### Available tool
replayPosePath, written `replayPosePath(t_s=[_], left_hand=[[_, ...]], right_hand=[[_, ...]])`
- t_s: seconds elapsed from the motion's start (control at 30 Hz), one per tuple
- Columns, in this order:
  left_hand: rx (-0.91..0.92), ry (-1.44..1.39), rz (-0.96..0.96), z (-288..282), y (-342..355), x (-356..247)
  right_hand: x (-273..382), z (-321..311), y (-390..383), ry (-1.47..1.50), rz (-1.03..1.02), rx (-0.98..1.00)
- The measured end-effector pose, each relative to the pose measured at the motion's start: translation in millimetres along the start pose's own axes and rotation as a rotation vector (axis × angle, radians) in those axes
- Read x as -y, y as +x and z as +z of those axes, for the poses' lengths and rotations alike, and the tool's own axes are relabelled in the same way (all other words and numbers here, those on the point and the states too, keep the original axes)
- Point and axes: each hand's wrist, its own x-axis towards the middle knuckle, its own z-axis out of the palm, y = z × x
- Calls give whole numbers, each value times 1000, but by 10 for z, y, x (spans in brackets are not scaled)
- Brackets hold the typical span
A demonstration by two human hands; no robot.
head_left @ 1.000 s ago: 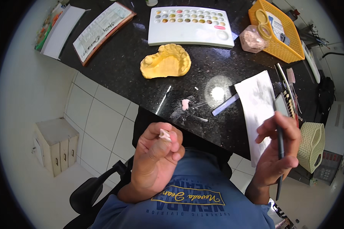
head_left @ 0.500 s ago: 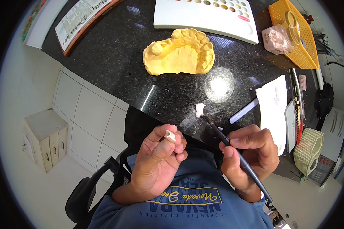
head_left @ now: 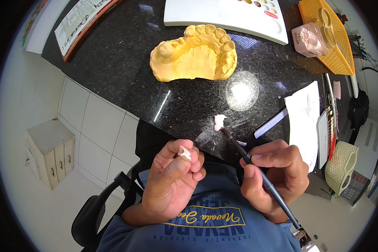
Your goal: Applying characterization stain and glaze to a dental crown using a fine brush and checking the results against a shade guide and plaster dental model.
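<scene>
Pinched between the thumb and fingers of my left hand [head_left: 172, 176] is a small white dental crown [head_left: 184, 153], its hollow side partly showing. My right hand [head_left: 277, 176] grips a dark slim brush [head_left: 264, 179] like a pen. The dark brush tip touches or nearly touches the lower edge of a small pale pink-white paste dab [head_left: 219, 122] on the black speckled countertop [head_left: 126, 80]. Beyond it rests a yellow plaster dental model [head_left: 193, 54] with a row of teeth around its arch.
A white mixing palette [head_left: 222, 19] lies at the back. To the right are a jar of pink powder [head_left: 308, 40], a yellow basket [head_left: 342, 52], a white paper towel [head_left: 304, 122], a bluish stick [head_left: 271, 123] and a shade guide [head_left: 323, 138]. A framed board [head_left: 80, 29] sits far left.
The brush tip has shifted slightly up and left, closer to the paste dab. My left hand has turned the crown a little. The view has shifted slightly.
</scene>
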Motion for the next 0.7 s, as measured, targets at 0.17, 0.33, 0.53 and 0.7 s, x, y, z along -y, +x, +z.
replayPosePath(t_s=[0.17, 0.33, 0.53, 0.7], left_hand=[[2, 6, 1, -10, 8, 3], [-2, 15, 8, -11, 0, -2], [15, 21, 10, -29, 23, -1], [-3, 33, 6, -23, 8, -12]], right_hand=[[-19, 13, -36, 89, 21, -76], [-4, 8, -10, 62, 15, -28], [-13, 3, -35, 215, 12, -64], [49, -80, -12, 304, -85, 77]])
